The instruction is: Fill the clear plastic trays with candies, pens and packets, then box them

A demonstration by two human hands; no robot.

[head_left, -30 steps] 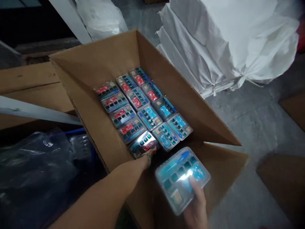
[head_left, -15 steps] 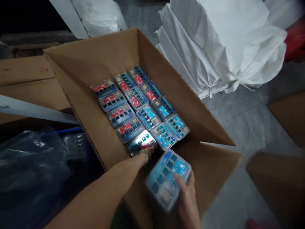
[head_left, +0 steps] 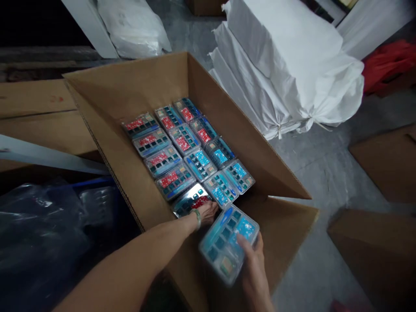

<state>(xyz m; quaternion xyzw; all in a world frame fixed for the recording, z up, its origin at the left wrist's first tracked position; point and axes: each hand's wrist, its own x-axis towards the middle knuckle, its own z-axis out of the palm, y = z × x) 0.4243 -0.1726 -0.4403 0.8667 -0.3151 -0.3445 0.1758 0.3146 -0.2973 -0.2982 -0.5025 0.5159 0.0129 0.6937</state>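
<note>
Two cases in hand: right hand pinches clear blue-printed plastic case at 5 o'clock; left hand, fingers together, presses clear red-printed plastic case at 7 o'clock.

plastic cases in rows inside cardboard box; tied sacks behind box, right; plastic sheeting left of box; cardboard sheets right, on concrete floor
</note>
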